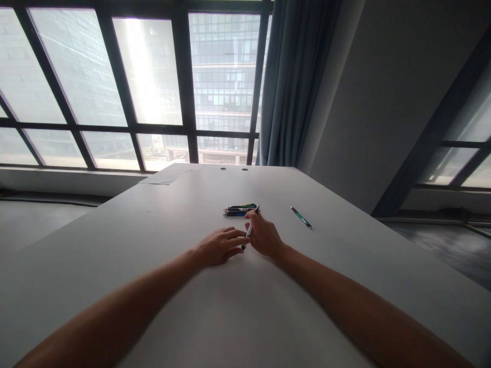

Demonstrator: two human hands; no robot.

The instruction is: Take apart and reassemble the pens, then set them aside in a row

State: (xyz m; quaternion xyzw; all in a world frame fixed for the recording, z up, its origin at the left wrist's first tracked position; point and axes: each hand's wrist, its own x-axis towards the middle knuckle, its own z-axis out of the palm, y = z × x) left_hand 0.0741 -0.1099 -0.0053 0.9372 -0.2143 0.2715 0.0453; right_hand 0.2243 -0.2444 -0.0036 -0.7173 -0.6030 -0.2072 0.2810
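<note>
A white pen (pixel 249 229) with dark ends is held at a slant just above the white table. My right hand (pixel 265 236) is closed around its upper part, with the dark upper end sticking out past the fingers. My left hand (pixel 220 246) reaches in from the side, thumb and fingertips closed about the pen's lower end. Right behind the hands lies a small bundle of pens (pixel 235 210), side by side, partly covered by my right fingers. A green pen (pixel 301 217) lies alone to the right, apart from my right hand.
The white table (pixel 184 317) stretches away toward the windows. Sheets of paper (pixel 166 176) lie at its far left edge. Two dark round holes (pixel 244 169) sit near the far end. A blue curtain (pixel 293 82) hangs behind it.
</note>
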